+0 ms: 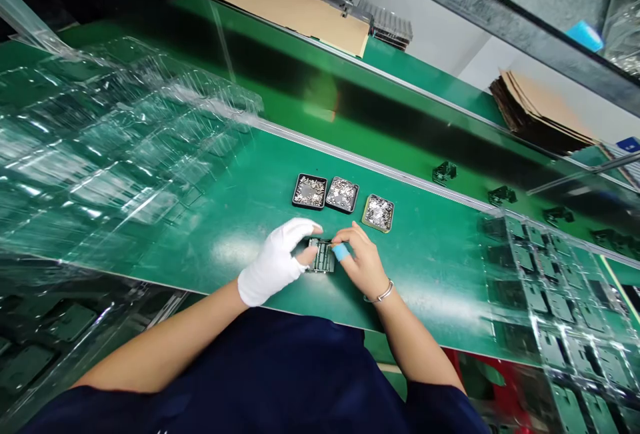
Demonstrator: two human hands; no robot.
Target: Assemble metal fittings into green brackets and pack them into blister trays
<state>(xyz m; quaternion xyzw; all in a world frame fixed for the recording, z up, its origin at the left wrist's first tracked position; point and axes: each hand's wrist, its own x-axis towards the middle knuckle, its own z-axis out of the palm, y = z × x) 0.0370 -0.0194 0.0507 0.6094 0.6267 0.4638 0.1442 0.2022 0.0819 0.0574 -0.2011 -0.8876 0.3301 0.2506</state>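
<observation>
On the green bench [440, 254], three small trays [341, 209] stand beyond the dark part [326, 259]; clear plastic packs [125, 127] flank it. The left hand [275, 262] pinches it; whether the right hand [365, 262] does, I cannot tell.

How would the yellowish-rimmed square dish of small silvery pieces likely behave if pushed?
The square dish probably slides rather than tips, being shallow and broad on a glossy green tabletop. The small silvery pieces look loose, so they may shift or spill if jolted.
</observation>
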